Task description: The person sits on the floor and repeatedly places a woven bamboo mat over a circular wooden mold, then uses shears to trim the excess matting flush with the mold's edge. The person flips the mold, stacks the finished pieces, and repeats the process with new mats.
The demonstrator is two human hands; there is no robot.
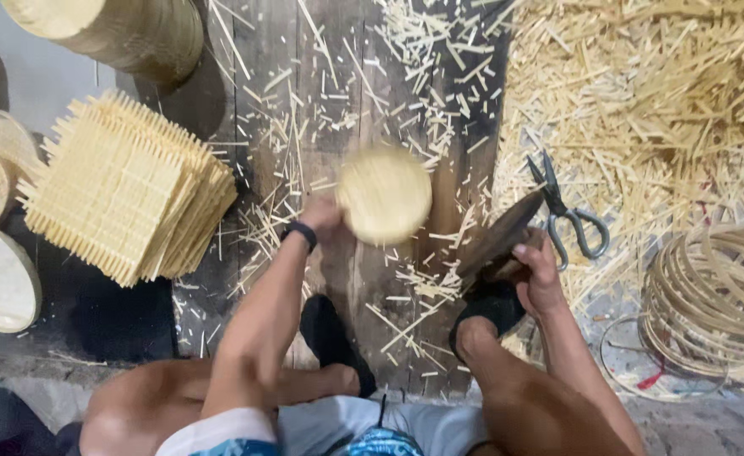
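While the left hand [319, 215] grips the near-left edge of a round woven disc [384, 194], blurred, above the dark wooden board [338, 101], the right hand [536, 266] is clenched on the handle of a broad knife [500, 236]. Scissors [570, 215] lie just right of the knife. A stack of square woven mats [123, 198] sits left; coiled hoops [714, 300] right.

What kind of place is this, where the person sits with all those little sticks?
Probably a small bamboo-weaving workshop on the floor. A stack of square woven mats sits nearby, cut splints lie heaped about, and coiled hoops wait beside the scissors.
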